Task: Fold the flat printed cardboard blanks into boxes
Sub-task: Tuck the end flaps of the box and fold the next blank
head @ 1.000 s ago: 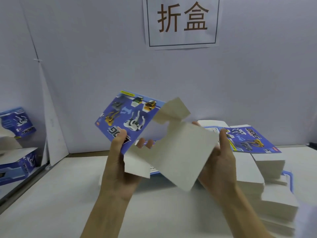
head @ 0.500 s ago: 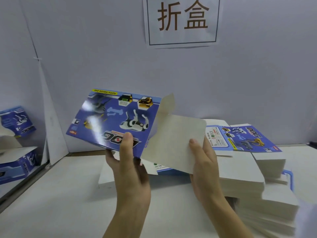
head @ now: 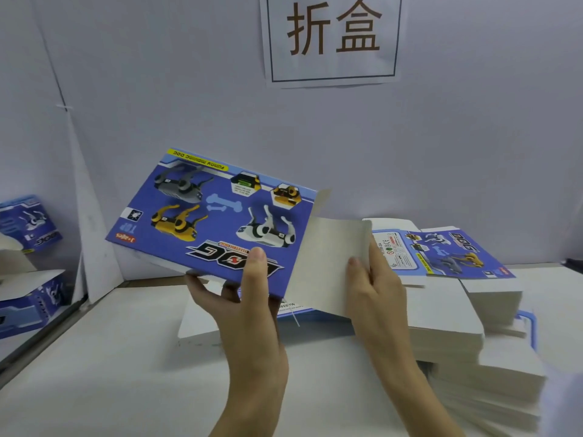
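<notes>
We hold one glossy blue blank (head: 217, 216): left hand (head: 249, 310) pinches it, right hand (head: 375, 291) grips its grey flap (head: 331, 263). At three o'clock, one stack (head: 448, 329) on the desk (head: 110, 373).

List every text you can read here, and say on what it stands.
"折盒": wall sign
"DOG", "FUNNY MOVING DOG", "TOP": upside down on the held blank
"DOG": top blank of the stack
Fine print on these blanks, and the left boxes: too blurred.

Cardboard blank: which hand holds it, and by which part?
Both. The left hand pinches the blue printed panel's near edge; the right hand grips the plain grey flap.
</notes>
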